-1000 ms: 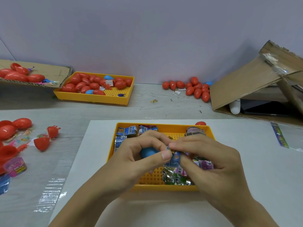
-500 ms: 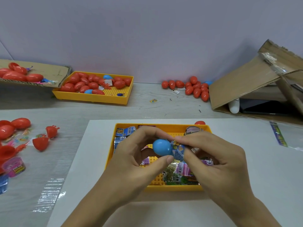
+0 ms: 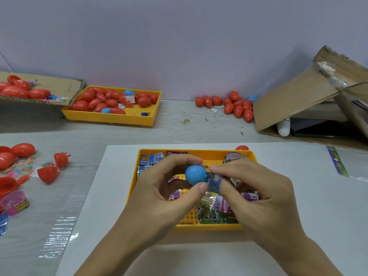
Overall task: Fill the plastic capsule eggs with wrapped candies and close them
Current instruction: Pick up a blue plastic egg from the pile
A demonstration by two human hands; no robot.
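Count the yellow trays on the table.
2. One yellow tray lies near, under both hands, holding wrapped candies. The other yellow tray sits far left by the wall, holding red and blue eggs. The cardboard boxes could hide more.

Grey wood-grain table (image 3: 179, 132). White sheet (image 3: 298, 196) laid over its near part. Torn cardboard box (image 3: 294, 96) far right, tipped open; white bottle (image 3: 283, 127) and dark flat object (image 3: 318, 130) under its flap. Flat cardboard (image 3: 59, 86) far left. Clear tape strip (image 3: 57, 236) near left. Lilac wall (image 3: 179, 46) behind.
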